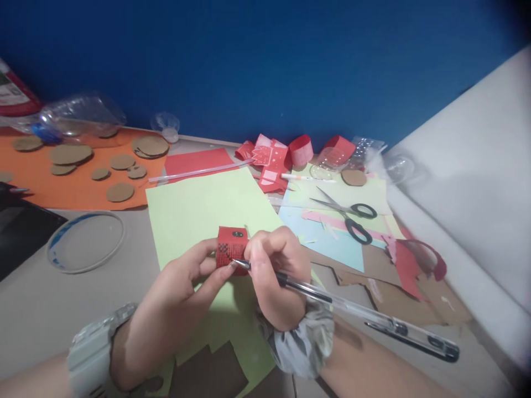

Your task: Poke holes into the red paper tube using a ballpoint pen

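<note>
Between the fingers and thumb of my left hand (182,287) is a small red paper roll (231,235) with black pen marks: a checkered patch, rows of fine strokes and a dark oval. My right hand (276,276) grips a clear-barrelled pen (357,309), its metal tip touching or very near the roll's marked face beside my left thumb. Part of the roll's right side is hidden by my right fingers. Both hands are above a sheet of light green paper (199,204).
Black-handled scissors (346,213) lie open on paper scraps to the right. Cardboard discs (120,192) rest on an orange sheet (153,190) at left, near a plastic bottle (83,113) and a tape ring (120,243). Red paper rolls (301,150) stand by the blue wall (265,66).
</note>
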The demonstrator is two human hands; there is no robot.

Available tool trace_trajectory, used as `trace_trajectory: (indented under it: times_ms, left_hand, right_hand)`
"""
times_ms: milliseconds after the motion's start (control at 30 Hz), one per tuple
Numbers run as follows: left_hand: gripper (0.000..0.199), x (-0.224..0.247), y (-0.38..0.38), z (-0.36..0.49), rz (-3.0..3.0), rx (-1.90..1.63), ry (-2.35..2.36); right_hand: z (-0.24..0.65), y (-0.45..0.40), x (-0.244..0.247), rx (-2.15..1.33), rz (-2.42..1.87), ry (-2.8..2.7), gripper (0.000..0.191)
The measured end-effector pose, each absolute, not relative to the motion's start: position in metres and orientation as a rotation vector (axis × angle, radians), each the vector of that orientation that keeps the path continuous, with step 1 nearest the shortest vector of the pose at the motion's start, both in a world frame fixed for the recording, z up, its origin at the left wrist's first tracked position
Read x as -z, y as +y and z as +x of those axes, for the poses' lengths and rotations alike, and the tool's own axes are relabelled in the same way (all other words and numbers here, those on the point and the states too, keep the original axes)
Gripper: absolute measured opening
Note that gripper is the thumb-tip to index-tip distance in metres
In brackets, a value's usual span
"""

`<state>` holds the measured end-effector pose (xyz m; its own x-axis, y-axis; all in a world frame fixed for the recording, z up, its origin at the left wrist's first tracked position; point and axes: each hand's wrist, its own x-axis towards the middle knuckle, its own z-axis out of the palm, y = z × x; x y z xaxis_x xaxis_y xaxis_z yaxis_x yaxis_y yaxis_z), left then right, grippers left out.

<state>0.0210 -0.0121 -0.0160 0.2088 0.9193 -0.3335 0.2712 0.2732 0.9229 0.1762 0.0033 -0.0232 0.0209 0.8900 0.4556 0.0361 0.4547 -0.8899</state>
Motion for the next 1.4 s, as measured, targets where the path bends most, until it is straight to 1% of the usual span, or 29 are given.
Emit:
trace_trajectory:
  times_ms: [167, 300, 500, 800, 1033, 1267, 1400]
  left_hand:
    - [0.026, 0.017, -0.011, 0.023, 1.215, -0.702, 1.232]
    - [0.032, 0.016, -0.011, 0.021, 1.241, -0.698, 1.246]
    - [0.034, 0.020, -0.013, 0.019, 1.290, -0.636, 1.271]
    - [0.030, 0.028, -0.013, 0.019, 1.282, -0.692, 1.210]
    - [0.030, 0.025, -0.012, 0.018, 1.269, -0.625, 1.278]
    - [0.035, 0.019, -0.014, 0.020, 1.271, -0.624, 1.243]
    - [0.033, 0.017, -0.014, 0.020, 1.278, -0.589, 1.298]
  right_hand:
    - [0.176, 0.005, 0.023, -0.824, -0.963, -1.408, 0.026]
    - [0.176, 0.004, 0.023, -0.863, -0.984, -1.427, 0.028]
    - [0.175, 0.002, 0.026, -0.923, -1.053, -1.403, 0.031]
    - [0.175, 0.003, 0.030, -0.941, -1.056, -1.391, 0.030]
    - [0.176, 0.003, 0.025, -0.955, -1.057, -1.397, 0.028]
    - [0.176, 0.002, 0.024, -0.977, -1.070, -1.384, 0.028]
    - [0.176, 0.003, 0.025, -0.998, -1.055, -1.386, 0.028]
